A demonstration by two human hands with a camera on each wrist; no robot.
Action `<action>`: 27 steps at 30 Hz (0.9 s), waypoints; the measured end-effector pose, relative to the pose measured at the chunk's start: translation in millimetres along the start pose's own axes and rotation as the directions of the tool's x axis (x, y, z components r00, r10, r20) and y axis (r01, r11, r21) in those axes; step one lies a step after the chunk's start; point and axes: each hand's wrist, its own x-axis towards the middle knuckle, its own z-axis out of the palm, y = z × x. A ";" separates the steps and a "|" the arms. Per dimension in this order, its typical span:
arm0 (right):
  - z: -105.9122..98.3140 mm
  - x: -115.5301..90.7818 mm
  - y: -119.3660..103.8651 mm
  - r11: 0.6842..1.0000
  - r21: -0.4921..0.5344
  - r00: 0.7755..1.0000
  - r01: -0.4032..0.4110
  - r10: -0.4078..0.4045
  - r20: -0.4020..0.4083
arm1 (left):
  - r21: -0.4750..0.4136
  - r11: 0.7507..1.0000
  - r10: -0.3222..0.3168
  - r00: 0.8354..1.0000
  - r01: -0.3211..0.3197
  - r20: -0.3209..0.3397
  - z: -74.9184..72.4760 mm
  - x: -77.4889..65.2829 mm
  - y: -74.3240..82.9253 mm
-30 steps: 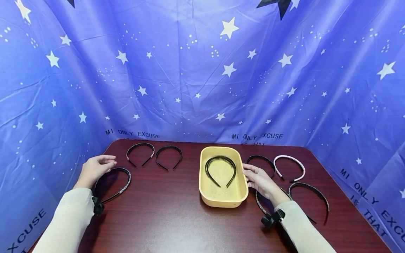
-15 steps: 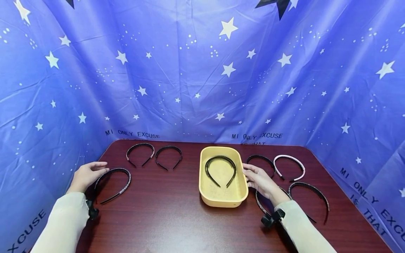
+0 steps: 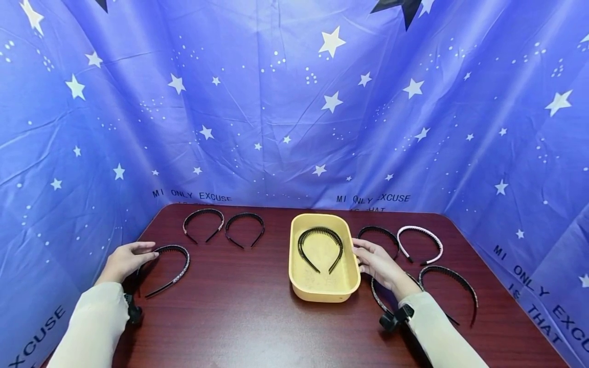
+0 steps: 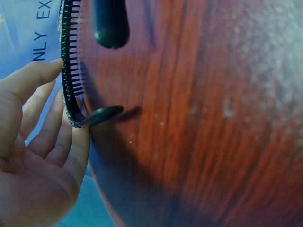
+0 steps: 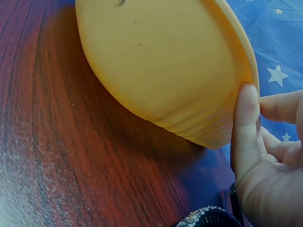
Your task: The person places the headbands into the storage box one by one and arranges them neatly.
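At the left of the head view my left hand (image 3: 126,260) is at a black toothed headband (image 3: 186,260) with a glittery outer face, lying on the table. In the left wrist view the thumb (image 4: 47,71) touches the band's outer edge and the other fingers lie along it, a pinch on that side. My right hand (image 3: 379,266) holds the right side of a yellow plastic box (image 3: 324,296). Its thumb (image 5: 246,113) presses the wall, with the index finger at the rim. Inside the box lies a black toothed headband (image 3: 340,240).
Two black headbands lie back left, one of them (image 3: 245,214). Right of the box are a pink headband (image 3: 430,234), black headbands, one (image 3: 453,273) near the right edge, and one partly under my right arm. A blue star-printed cloth (image 3: 257,102) encloses the dark red table (image 3: 221,317).
My left hand has moved left and down, closer to the headband's left side. My right hand and the yellow box have stayed in place.
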 end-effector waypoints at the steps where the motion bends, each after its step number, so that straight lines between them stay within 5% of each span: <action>1: 0.1 0.0 -0.3 1.000 0.001 1.000 -0.001 0.001 0.000 | -0.008 1.000 0.001 1.000 -0.001 0.001 0.5 -0.2 -0.5; 27: -0.3 -0.1 0.9 1.000 -0.009 1.000 0.001 -0.001 -0.003 | 0.004 0.999 -0.046 0.999 0.046 0.008 4.6 7.1 -6.3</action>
